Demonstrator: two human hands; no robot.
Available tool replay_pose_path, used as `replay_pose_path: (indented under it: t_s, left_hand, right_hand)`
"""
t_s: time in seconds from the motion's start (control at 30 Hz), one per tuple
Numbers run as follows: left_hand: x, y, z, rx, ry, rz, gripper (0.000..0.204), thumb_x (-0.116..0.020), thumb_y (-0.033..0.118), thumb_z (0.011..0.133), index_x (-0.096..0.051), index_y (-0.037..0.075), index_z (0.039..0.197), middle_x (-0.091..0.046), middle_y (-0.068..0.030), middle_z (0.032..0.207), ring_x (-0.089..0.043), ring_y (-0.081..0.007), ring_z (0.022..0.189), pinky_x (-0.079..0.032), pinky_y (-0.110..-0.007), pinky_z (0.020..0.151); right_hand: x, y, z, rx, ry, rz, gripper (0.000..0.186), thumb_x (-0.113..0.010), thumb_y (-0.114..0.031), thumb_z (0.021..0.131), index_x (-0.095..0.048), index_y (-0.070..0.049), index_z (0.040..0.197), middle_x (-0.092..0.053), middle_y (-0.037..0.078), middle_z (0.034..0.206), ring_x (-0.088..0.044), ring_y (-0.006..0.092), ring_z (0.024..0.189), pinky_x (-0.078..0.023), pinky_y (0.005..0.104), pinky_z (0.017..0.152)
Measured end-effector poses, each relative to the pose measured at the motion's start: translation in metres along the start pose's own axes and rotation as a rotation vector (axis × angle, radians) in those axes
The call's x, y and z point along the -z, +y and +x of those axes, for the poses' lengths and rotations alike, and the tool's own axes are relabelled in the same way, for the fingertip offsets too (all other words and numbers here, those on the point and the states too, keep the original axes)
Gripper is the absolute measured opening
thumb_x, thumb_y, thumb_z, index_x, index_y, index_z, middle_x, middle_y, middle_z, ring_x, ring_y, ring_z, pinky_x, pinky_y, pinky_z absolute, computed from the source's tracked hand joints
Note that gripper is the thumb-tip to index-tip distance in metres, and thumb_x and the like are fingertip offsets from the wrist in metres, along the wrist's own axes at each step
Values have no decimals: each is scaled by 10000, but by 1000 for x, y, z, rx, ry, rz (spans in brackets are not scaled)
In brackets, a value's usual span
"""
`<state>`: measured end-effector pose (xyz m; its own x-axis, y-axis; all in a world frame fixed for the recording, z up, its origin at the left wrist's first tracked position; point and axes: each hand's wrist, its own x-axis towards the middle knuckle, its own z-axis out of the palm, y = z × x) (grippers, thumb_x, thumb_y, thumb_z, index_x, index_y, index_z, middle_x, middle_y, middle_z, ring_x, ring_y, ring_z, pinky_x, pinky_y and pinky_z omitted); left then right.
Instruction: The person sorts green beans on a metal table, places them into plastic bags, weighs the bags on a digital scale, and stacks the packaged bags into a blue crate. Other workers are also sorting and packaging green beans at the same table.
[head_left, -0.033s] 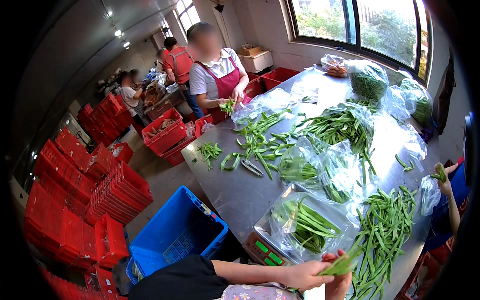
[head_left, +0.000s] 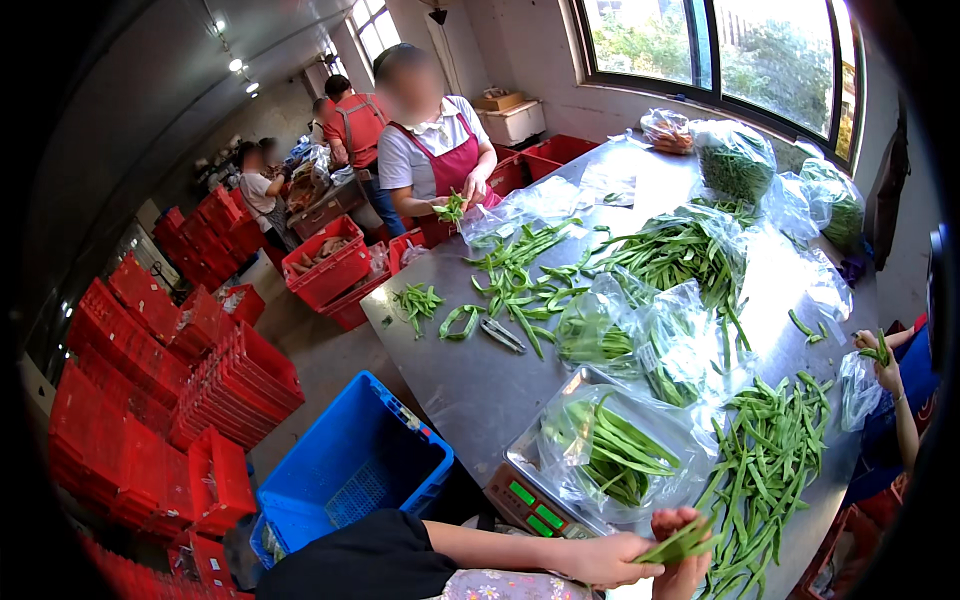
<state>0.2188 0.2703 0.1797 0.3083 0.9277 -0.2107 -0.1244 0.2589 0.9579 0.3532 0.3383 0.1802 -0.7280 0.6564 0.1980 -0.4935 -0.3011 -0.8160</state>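
Observation:
Near the lower edge, my left hand (head_left: 615, 558) is closed round the ends of a small bunch of flat green beans (head_left: 682, 542). My right hand (head_left: 685, 572) stands upright just behind the bunch, fingers raised and palm against or close to the beans; the bunch partly covers it. Beyond my hands, a clear plastic bag (head_left: 560, 432) with long green beans inside lies on a digital scale (head_left: 522, 508) with lit green displays. To the right of the scale, a long heap of loose flat beans (head_left: 770, 450) spreads over the metal table (head_left: 450, 385).
A blue crate (head_left: 350, 450) stands left of the table, red crates (head_left: 235, 390) stacked beyond. More bagged beans (head_left: 600, 335) and a folding-knife-like tool (head_left: 502, 335) lie on the table. Across it a person in a red apron (head_left: 440, 165) handles beans; another person's hand (head_left: 885, 365) holds beans at right.
The bunch of beans in my left hand has tilted and shifted slightly down. My right hand's fingers have come up a little further behind it. The co-workers' hands have moved slightly.

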Motion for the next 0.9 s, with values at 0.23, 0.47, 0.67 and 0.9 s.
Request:
replay_pose_path:
  t_s: [0.23, 0.47, 0.67, 0.9]
  left_hand:
    - [-7, 37, -4, 232, -19, 12, 185, -560, 193, 869, -510, 18, 833, -519, -21, 591, -495, -110, 506, -396, -261, 449]
    - [2, 5, -1, 452, -51, -172, 262, -516, 290, 920, -508, 59, 1044, -505, 16, 711, -472, -57, 495, -407, -223, 426]
    - [-5, 14, 0, 309, 43, -422, 118, -503, 130, 917, -448, 26, 914, -469, -47, 635, -467, -117, 515, -405, -243, 463]
    - [-13, 5, 2, 417, -180, -375, 113, -488, 104, 922, -445, 18, 982, -472, -44, 709, -525, -143, 631, -464, -305, 626]
  right_hand:
    - [4, 10, -7, -36, 430, 401, 251, -545, -316, 894, -459, -97, 980, -446, 21, 791, -428, 162, 718, -381, 337, 728]
    - [106, 19, -24, 272, 649, 807, 117, -366, -99, 969, -464, -37, 980, -347, -45, 638, -340, 32, 516, -304, 193, 490]
    - [116, 34, -48, 29, 1042, -8, 98, -528, -144, 912, -551, -53, 882, -472, -37, 643, -426, 47, 535, -386, 191, 500]
    - [192, 48, -84, -34, 1314, -1238, 114, -588, -119, 826, -583, -9, 854, -620, 95, 699, -599, 217, 631, -463, 323, 587]
